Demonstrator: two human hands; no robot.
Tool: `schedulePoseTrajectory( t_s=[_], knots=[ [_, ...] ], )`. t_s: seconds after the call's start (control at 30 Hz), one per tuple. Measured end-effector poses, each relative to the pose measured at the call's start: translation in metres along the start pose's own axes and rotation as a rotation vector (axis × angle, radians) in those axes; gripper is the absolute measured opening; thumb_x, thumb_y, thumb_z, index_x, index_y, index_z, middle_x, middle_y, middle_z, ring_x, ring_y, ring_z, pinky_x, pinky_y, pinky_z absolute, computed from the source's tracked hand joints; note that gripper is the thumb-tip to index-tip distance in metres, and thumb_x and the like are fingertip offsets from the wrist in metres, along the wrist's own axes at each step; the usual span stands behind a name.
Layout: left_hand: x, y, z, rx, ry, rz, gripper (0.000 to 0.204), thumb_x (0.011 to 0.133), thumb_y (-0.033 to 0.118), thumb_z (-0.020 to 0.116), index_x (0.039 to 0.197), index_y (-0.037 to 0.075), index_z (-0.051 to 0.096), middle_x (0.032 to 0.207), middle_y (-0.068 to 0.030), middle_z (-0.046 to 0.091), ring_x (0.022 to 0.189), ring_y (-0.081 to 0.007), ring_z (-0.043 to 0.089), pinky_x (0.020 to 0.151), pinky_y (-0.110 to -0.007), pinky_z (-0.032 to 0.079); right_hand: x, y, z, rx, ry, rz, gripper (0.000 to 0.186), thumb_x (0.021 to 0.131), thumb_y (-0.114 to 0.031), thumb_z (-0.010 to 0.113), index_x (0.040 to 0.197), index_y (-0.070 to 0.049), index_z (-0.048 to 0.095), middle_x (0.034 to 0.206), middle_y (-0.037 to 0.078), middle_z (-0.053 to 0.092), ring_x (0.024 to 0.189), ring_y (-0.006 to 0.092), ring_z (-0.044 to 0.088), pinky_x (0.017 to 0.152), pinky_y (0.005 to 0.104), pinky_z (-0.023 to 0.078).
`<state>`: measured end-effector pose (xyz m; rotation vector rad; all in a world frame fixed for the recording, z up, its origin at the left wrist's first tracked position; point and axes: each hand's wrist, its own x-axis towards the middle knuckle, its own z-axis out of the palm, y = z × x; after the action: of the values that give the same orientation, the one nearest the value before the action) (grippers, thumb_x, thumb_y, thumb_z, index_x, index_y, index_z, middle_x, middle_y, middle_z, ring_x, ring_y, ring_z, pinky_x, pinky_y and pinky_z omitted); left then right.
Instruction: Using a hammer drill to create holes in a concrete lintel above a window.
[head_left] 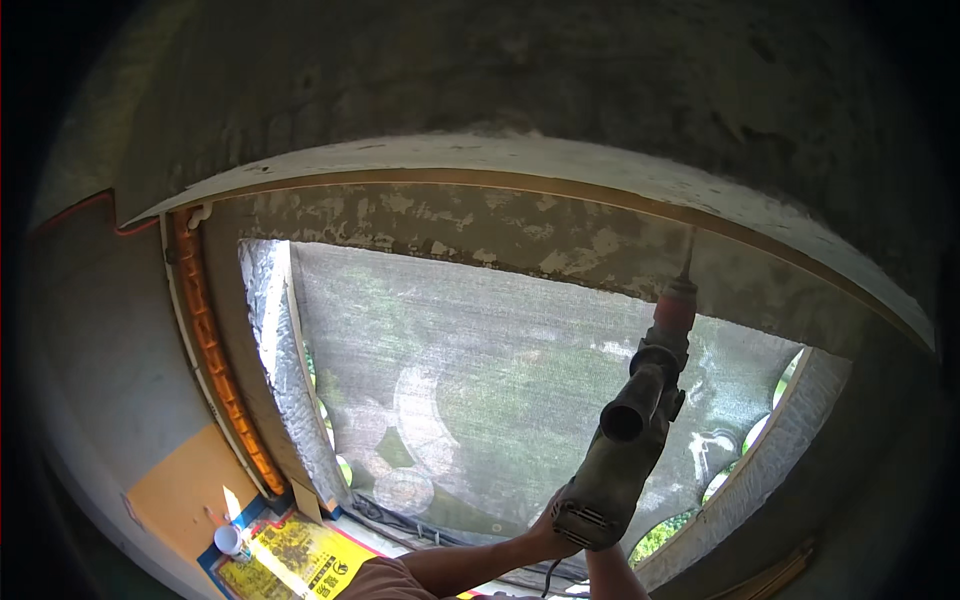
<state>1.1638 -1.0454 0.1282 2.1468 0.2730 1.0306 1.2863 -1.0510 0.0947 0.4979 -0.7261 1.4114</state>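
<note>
A dark rotary hammer (625,470) with a red front collar points upward, tilted slightly to the right. Its long bit (688,255) reaches the bare plaster band (560,235) above the window opening, just under a wooden strip (460,178). My left hand (550,530) is closed against the tool's rear, its fingers mostly hidden behind the body. From the lower edge my right forearm (610,575) rises behind the same tool; the body covers that hand, which appears to grip it. A power cord (550,578) hangs below.
Translucent mesh sheeting (480,380) covers the window opening, with silvery wrapped jambs (770,460) at its sides. An orange pipe (215,340) runs down the left corner. Lower left, a white bucket (230,540) stands beside a yellow printed sheet (315,560). Wooden strips (775,575) lie lower right.
</note>
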Motion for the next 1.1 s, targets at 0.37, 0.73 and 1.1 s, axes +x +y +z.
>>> schedulePoseTrajectory(
  t_s=[0.37, 0.73, 1.1],
  knots=[
    [-0.004, -0.014, 0.011, -0.053, -0.037, -0.023, 0.082, 0.069, 0.019, 0.079, 0.136, 0.000, 0.035, 0.131, -0.0214, 0.046, 0.125, -0.0332, 0.044, 0.107, -0.041, 0.034, -0.011, -0.008, -0.041, -0.043, 0.118, 0.198, 0.054, 0.097, -0.046, 0.046, 0.132, -0.005, 0.046, 0.130, 0.015, 0.053, 0.117, 0.0311, 0.053, 0.102, 0.0468, 0.041],
    [0.000, -0.003, -0.003, 0.303, -0.140, 0.209, 0.053, 0.078, 0.015, 0.069, 0.128, 0.007, 0.052, 0.127, -0.0157, 0.055, 0.122, -0.0301, 0.049, 0.104, -0.043, 0.038, -0.043, -0.050, -0.134, 0.097, 0.660, -0.109, 0.055, 0.100, -0.046, 0.036, 0.136, -0.005, 0.043, 0.131, 0.015, 0.053, 0.117, 0.0292, 0.054, 0.101, 0.0444, 0.044],
    [0.004, -0.015, -0.002, 0.116, -0.149, 0.042, 0.035, 0.088, 0.017, 0.062, 0.121, 0.006, 0.056, 0.109, -0.0108, 0.062, 0.100, -0.0218, 0.060, 0.083, -0.034, 0.048, 0.000, -0.025, -0.035, -0.084, 0.652, -0.213, 0.042, 0.098, -0.051, 0.037, 0.090, -0.016, 0.059, 0.057, -0.008, 0.046, 0.055, 0.0089, 0.052, 0.057, 0.0264, 0.049]
  ],
)
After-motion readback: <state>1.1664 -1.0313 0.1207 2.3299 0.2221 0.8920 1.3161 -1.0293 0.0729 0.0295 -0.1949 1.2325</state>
